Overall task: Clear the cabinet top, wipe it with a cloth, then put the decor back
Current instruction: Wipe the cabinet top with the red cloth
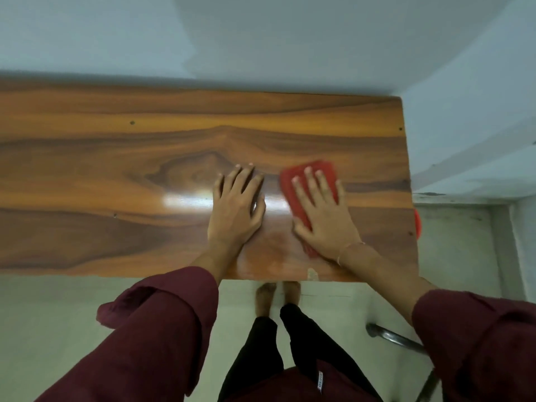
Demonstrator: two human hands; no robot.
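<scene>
A glossy wooden cabinet top (116,158) fills the middle of the head view, bare of decor. My right hand (322,213) presses flat on a red cloth (293,192) on the right part of the top, fingers spread over it. My left hand (236,207) lies flat on the wood just left of the cloth, fingers apart and holding nothing. A dull smeared patch (275,250) shows on the wood near the front edge between my wrists.
Pale walls meet at the corner behind and to the right of the cabinet. A red object (417,223) peeks out past the cabinet's right edge. A metal chair leg (397,339) stands on the floor at lower right. My bare feet (275,294) are by the front edge.
</scene>
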